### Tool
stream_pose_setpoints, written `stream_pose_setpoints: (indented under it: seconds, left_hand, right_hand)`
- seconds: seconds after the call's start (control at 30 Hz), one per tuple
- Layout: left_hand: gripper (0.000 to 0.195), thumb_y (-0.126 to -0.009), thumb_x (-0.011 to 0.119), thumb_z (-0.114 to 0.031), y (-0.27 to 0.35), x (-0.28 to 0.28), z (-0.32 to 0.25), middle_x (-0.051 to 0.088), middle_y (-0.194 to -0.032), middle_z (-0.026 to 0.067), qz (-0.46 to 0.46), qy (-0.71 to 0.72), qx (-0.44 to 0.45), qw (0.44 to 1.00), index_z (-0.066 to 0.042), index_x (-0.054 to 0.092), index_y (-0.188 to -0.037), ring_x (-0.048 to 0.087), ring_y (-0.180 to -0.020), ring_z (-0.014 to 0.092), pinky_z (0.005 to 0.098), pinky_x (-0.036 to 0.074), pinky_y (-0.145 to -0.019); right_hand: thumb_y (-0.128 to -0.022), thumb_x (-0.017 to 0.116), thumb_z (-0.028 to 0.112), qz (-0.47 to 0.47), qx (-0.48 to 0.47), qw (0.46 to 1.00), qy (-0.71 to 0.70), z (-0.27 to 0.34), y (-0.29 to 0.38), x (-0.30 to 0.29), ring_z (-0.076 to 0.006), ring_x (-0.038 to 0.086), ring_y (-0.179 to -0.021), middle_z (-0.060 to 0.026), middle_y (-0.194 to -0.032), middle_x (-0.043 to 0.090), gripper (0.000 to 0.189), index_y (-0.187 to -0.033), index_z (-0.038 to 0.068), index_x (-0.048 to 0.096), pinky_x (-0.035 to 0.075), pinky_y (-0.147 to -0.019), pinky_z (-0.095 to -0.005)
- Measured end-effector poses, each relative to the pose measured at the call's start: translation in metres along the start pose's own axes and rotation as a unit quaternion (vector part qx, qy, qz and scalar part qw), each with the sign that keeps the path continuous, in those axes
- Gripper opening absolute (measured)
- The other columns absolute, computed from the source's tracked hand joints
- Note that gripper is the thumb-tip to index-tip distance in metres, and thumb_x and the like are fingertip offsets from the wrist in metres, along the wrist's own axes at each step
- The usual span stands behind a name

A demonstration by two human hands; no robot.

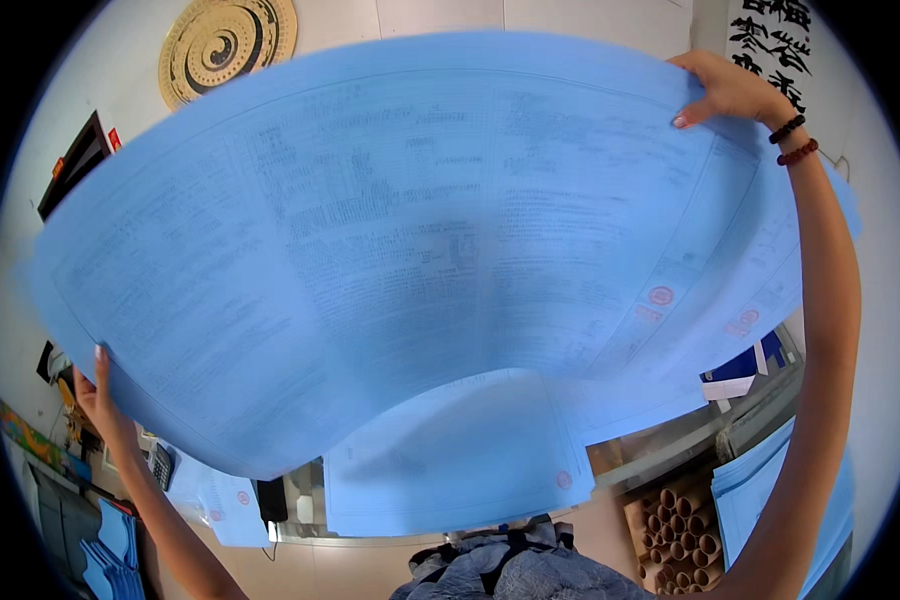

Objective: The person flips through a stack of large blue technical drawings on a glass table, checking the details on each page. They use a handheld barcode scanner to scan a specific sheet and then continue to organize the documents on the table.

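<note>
A large blue printed sheet (420, 247), covered in small print and bearing red stamps at its right side, is raised and curved between my two hands. My left hand (103, 401) grips its lower left edge, thumb on the near face. At the upper right my right hand (727, 94) pinches the top edge; two beaded bracelets circle that wrist. Beneath the raised sheet, more blue sheets (457, 465) lie on a glass-topped table (660, 457). The raised sheet hides much of the table.
Brown cardboard tubes (679, 525) are stacked below the table at right, beside a pile of blue sheets (765, 487). A dark phone-like object (272, 500), stamped papers (229, 502) and a calculator (162, 466) lie at left. Folded blue sheets (112, 562) are at lower left.
</note>
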State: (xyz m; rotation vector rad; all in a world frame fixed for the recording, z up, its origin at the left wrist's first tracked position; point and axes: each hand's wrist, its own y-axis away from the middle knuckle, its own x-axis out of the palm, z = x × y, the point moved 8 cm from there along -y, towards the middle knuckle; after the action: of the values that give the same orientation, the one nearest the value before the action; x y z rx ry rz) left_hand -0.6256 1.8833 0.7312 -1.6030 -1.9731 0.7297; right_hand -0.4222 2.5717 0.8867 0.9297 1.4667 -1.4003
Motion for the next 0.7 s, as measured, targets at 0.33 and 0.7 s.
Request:
stream_pose_setpoints:
  seconds: [0.33, 0.7]
  left_hand:
    - [0.039, -0.080, 0.069, -0.021, 0.028, 0.029, 0.061, 0.061, -0.097, 0.0107, -0.002, 0.021, -0.050, 0.999, 0.003, 0.055, -0.107, 0.058, -0.087, 0.016, 0.0284, 0.044, -0.080]
    - [0.067, -0.064, 0.076, -0.013, -0.005, 0.062, -0.040, 0.062, -0.096, 0.0122, 0.023, -0.167, 0.132, 0.977, -0.010, 0.049, -0.125, 0.062, -0.081, 0.023, 0.0355, 0.049, -0.081]
  right_hand:
    - [-0.064, 0.073, 0.016, 0.062, 0.037, 0.997, -0.034, 0.007, -0.011, 0.105, -0.0269, 0.060, -0.078, -0.0172, -0.084, 0.063, 0.040, -0.095, -0.004, 0.059, 0.047, -0.070, -0.0341]
    - [-0.065, 0.072, 0.015, -0.019, -0.004, 0.999, -0.033, 0.001, -0.025, 0.102, -0.0253, 0.057, -0.082, -0.0169, -0.086, 0.061, 0.037, -0.093, -0.004, 0.057, 0.043, -0.075, -0.0324]
